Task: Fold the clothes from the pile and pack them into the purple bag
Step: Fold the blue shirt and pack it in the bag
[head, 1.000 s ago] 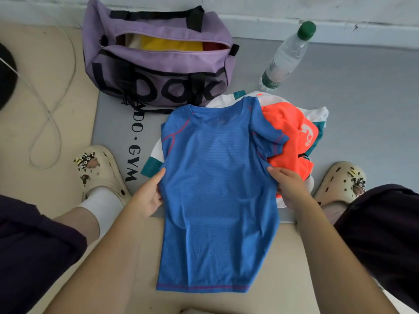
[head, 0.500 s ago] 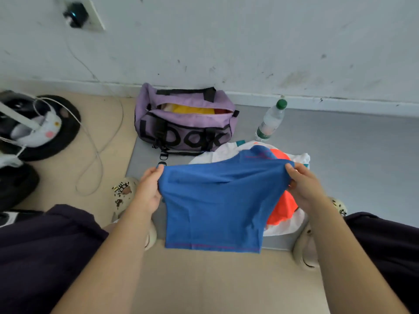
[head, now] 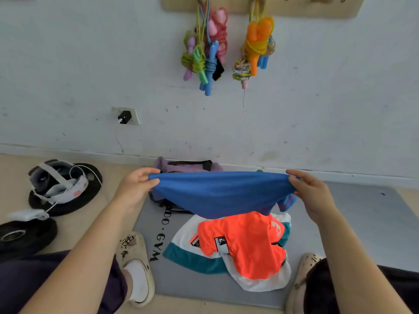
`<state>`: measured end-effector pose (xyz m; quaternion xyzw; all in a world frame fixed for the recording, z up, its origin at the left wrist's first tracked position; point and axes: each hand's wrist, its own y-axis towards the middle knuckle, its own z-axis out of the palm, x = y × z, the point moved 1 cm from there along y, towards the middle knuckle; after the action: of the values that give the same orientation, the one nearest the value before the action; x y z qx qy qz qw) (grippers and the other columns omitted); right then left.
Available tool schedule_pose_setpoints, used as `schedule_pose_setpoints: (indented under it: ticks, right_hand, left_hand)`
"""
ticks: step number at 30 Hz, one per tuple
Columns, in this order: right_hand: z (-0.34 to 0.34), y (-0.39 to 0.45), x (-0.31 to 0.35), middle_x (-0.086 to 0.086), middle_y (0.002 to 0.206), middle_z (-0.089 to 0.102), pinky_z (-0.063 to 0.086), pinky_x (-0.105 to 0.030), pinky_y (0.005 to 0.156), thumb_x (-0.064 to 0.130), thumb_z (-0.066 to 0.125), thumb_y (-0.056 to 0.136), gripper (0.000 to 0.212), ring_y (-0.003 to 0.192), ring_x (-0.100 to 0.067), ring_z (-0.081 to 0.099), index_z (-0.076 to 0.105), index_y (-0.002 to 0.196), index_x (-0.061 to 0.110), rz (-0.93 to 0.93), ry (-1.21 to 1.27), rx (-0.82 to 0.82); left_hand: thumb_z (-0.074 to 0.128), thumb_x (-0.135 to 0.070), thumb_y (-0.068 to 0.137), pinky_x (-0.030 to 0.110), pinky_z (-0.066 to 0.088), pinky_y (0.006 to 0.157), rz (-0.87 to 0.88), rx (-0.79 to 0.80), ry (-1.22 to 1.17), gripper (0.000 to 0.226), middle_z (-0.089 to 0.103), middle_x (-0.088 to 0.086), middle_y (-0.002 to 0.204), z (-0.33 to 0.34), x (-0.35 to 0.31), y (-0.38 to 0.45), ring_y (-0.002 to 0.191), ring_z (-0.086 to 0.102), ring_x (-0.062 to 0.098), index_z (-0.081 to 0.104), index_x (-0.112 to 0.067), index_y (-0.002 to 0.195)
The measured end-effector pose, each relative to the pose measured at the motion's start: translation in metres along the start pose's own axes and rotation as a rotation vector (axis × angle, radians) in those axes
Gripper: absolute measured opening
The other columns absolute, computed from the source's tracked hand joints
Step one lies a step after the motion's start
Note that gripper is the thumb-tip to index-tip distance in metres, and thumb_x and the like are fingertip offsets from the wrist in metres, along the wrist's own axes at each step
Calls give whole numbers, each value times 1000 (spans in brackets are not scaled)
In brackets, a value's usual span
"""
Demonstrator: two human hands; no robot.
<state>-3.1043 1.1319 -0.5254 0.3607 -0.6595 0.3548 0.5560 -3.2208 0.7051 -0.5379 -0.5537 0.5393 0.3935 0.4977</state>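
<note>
Holding the blue shirt (head: 217, 193) stretched between our left hand (head: 136, 186) and right hand (head: 310, 193), pinching each end, we are leaving the pile (head: 240, 248) unfolded, purple bag (head: 186, 166) waiting.

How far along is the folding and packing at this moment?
Done: cannot be judged; the purple bag is mostly hidden, its contents unseen. In hand: the left hand and right hand each pinch an end of the blue shirt, held up and not yet packed. Left: the orange garment and the white-and-teal garment lie unfolded on the grey mat.
</note>
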Motion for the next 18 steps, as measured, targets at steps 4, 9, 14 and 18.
schedule_pose_setpoints:
  ticks: [4, 9, 14, 18]
  right_hand:
    - [-8, -10, 16, 8, 106, 72, 46, -47, 104, 8, 64, 89, 23, 106, -18, 62, 76, 97, 27, -56, -45, -8]
    - [-21, -16, 22, 2, 109, 72, 45, -47, 105, 13, 66, 89, 22, 114, -25, 61, 76, 100, 30, -46, -3, 3]
    - [-25, -17, 22, 1, 112, 71, 47, -46, 104, 17, 66, 90, 23, 113, -23, 62, 75, 103, 34, -32, -33, 24]
    - [-24, -16, 21, -2, 111, 71, 46, -45, 104, 14, 66, 90, 22, 113, -24, 62, 75, 104, 28, -26, -65, 30]
  left_hand:
    - [64, 0, 90, 34, 52, 83, 87, -17, 86, 31, 74, 11, 103, -8, -15, -2, 88, 66, 22, 71, -26, 106]
    - [74, -17, 85, 32, 55, 83, 83, -40, 8, 15, 77, -3, 94, -10, -21, -9, 85, 73, 18, 79, -30, 90]
    - [72, -5, 84, 32, 49, 97, 27, 33, -81, 26, 75, 8, 104, -4, -20, -13, 102, 69, 20, 75, -22, 103]
    - [68, -4, 87, 18, 46, 80, 64, -165, 95, 23, 73, 4, 101, -1, -19, -13, 91, 67, 11, 74, -18, 104]
